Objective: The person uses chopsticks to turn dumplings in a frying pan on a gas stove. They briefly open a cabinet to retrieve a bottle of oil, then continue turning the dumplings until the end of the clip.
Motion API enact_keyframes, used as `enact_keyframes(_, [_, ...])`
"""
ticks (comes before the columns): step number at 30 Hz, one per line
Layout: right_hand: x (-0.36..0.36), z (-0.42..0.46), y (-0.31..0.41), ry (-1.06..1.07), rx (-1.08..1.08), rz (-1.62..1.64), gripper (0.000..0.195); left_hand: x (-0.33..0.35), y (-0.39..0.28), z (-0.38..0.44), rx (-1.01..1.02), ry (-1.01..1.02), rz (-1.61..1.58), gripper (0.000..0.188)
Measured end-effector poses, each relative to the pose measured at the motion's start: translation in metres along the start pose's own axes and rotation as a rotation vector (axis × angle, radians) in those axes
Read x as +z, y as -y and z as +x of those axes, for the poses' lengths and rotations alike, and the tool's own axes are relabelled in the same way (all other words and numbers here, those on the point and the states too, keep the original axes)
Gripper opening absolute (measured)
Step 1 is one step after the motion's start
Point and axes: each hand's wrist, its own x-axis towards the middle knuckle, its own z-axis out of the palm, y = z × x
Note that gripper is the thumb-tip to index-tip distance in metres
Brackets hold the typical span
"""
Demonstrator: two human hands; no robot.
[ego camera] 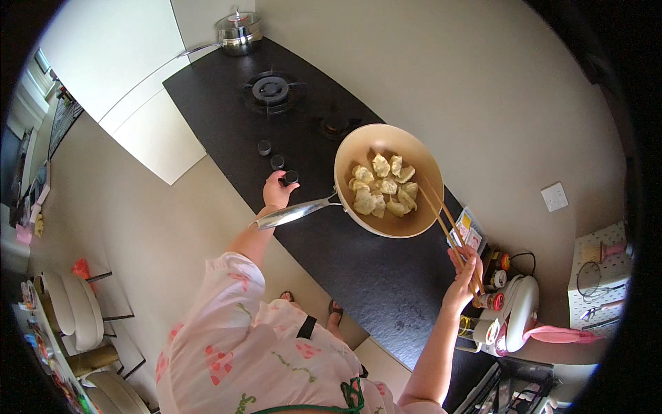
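Observation:
My left hand (276, 192) grips a black stove knob (291, 177), the nearest of three in a row on the black cooktop (232, 119). In my right hand (462, 282) is a pair of wooden chopsticks (439, 223). Their tips reach over the right rim of a deep frying pan (390, 135) with a beige inside. Several pale dumplings (365, 202) lie grouped in the pan, apart from the chopstick tips. The pan's metal handle (297, 212) points left and passes above my left forearm. Whether a flame burns beneath the pan is hidden.
An uncovered gas burner (270, 90) lies farther back, with a lidded steel pot (239, 33) behind it. Seasoning jars (491, 301), a glass jug (478, 330) and a white appliance (522, 313) crowd the right end. A wall socket (554, 197) is at right.

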Motion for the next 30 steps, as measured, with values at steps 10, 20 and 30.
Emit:
enact_keyframes(10, [-0.002, -0.005, 0.006, 0.041, -0.018, 0.015, 0.038, -0.016, -0.001, -0.028, 0.290, -0.217, 0.026, 0.070])
enact_keyframes(20, [-0.026, 0.041, -0.030, 0.283, 0.040, 0.045, 0.038, -0.150, 0.002, -0.325, -0.236, -0.144, -0.075, 0.048])
enact_keyframes(30, [-0.017, 0.092, -0.066, 0.453, 0.075, 0.055, 0.032, -0.214, -0.078, -0.538, -0.560, -0.460, 0.045, 0.037])
